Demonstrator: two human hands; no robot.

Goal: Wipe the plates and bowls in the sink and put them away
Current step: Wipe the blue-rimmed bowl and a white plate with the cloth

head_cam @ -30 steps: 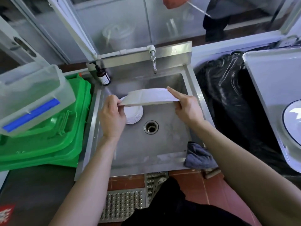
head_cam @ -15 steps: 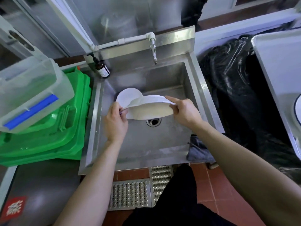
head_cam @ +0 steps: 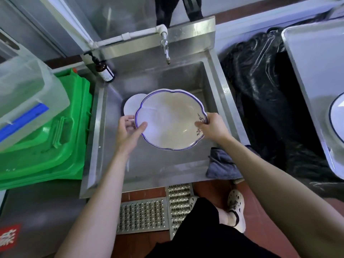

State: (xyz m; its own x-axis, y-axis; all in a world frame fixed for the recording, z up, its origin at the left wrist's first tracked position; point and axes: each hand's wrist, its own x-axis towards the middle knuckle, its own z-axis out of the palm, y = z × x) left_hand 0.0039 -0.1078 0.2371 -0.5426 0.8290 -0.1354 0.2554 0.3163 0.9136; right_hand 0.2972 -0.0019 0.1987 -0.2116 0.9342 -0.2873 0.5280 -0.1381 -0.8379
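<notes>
We hold a big plate (head_cam: 170,119) over the middle of the sink (head_cam: 214,86), in the middle of the frame. The plate is white with a wavy blue rim and a small blue flower near its right edge, and its face is turned up toward us. Our left hand (head_cam: 128,133) grips the left edge of the plate, with the thumb on top and the fingers curled under. Our right hand (head_cam: 212,127) pinches the right edge, with the thumb on the face of the plate by the flower and the fingers behind the rim.

A smaller white plate (head_cam: 131,105) peeks out from behind the big one at its upper left, down in the sink. The tap (head_cam: 165,47) hangs above the sink at the top middle of the frame. A brown soap bottle (head_cam: 104,70) stands at the upper left corner of the sink. A gray cloth (head_cam: 220,164) lies on the lower right corner of the sink.

Green bins (head_cam: 55,131) sit left of the sink, with a clear box (head_cam: 28,97) on top. A black bag (head_cam: 264,101) is right of the sink, and a bench (head_cam: 312,62) with another blue-rimmed plate (head_cam: 337,118) is at the far right
</notes>
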